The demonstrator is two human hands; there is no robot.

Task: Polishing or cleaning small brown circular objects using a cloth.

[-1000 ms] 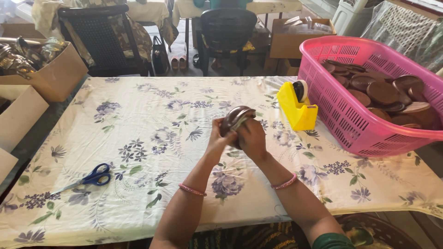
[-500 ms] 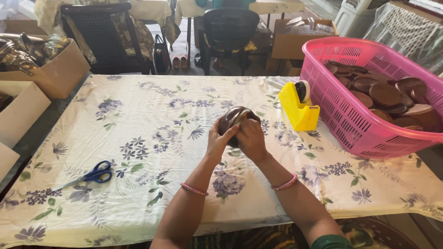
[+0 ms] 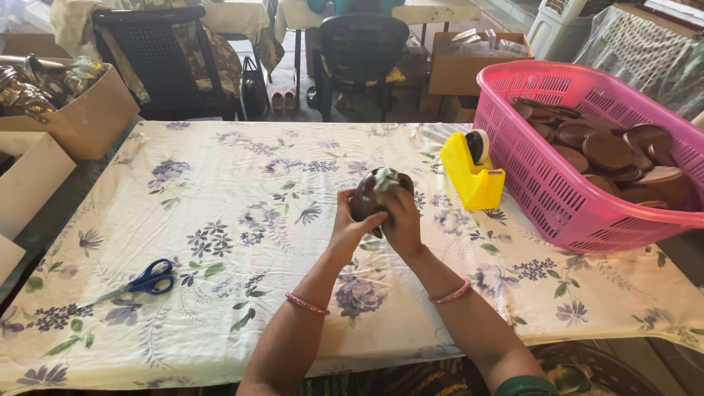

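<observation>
Floral tablecloth (image 3: 220, 220), both hands raised over its middle.
Head view: left hand (image 3: 350, 224) and right hand (image 3: 402, 220) clamp a small dark brown rounded piece (image 3: 370, 194) above the cloth; it looks stiff and light, best held by its rim.

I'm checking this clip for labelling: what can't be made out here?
- Head view: the dark round item is mostly covered by the left hand and right hand.
- Cardboard box: contents cut off by the left edge.
- Pink basket: cut off by the right edge.
</observation>
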